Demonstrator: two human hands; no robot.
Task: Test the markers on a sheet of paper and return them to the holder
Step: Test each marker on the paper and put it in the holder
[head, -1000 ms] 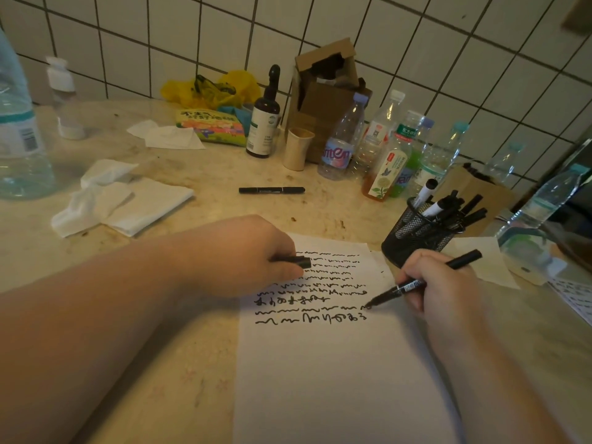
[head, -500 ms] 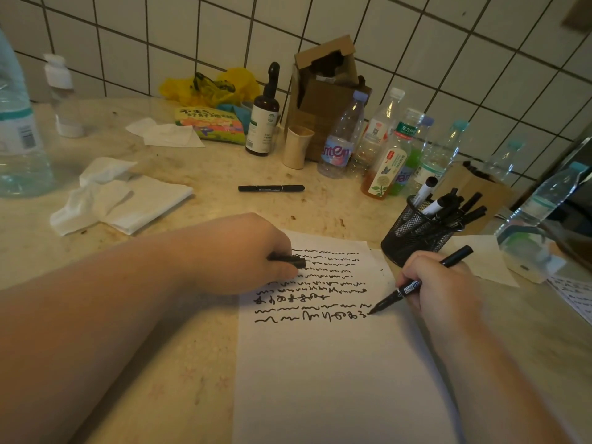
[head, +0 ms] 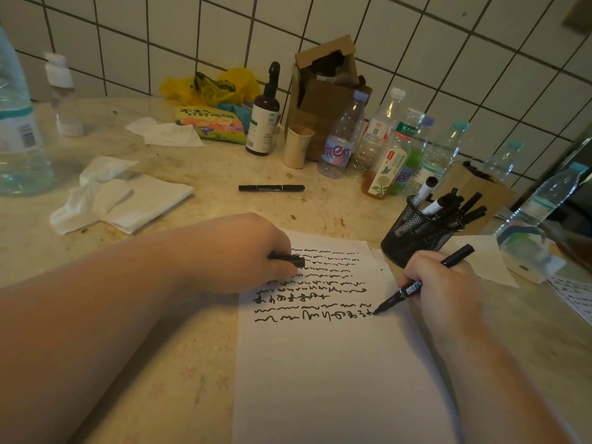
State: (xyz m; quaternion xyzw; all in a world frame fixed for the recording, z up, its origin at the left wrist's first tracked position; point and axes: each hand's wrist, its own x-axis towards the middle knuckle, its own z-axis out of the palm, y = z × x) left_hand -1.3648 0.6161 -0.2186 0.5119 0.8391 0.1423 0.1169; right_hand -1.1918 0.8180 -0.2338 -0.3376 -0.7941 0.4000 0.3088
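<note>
From the head view, the bottom scribble line has gained a stroke at its right end since a second ago. The right hand [head: 445,283] is closed around a black marker [head: 416,286], tip touching the paper [head: 336,379] at that line's end. The left hand [head: 243,251] rests on the paper's upper left corner, fingers pinching the cap [head: 293,260]. The mesh holder [head: 413,235], full of markers, stands just beyond the right hand. A spare marker [head: 271,188] lies apart near the bottles [head: 384,145]; tissues [head: 121,197] lie far left.

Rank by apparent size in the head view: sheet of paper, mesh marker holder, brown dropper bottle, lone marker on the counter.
1. Sheet of paper
2. Mesh marker holder
3. Brown dropper bottle, similar in area; farther away, so unsure
4. Lone marker
</note>
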